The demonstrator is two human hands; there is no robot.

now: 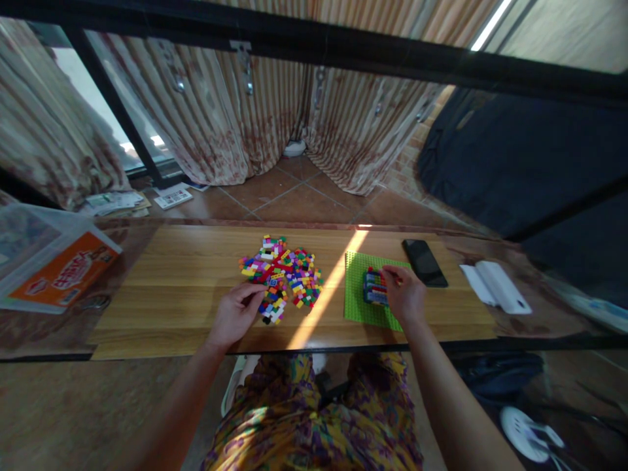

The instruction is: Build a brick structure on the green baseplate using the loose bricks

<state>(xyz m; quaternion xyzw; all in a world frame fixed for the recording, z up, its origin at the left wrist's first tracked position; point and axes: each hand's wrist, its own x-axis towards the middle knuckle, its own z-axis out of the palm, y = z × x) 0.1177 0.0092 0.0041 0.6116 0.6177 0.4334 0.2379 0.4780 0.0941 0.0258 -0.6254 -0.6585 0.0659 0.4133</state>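
Note:
A loose pile of small multicoloured building bricks (299,278) lies at the middle of the wooden table. My left hand (238,314) is at the pile's near left side, thumb and fingers pinched together; anything between the tips is too small to make out. On a bright green studded baseplate (358,307) stands a low block of bricks (375,296), bluish with red rows. My right hand (406,296) reaches over its right side. Its fingers pinch at the top edge, where a small red building brick shows at the fingertips. The palm hides part of the baseplate.
A black phone (426,263) lies just beyond the baseplate, partly right of it. White folded paper (495,288) is farther right. At the far left stands a clear plastic box (59,261) with an orange label. Papers (118,203) lie behind it. A sunlit strip crosses the table (171,288).

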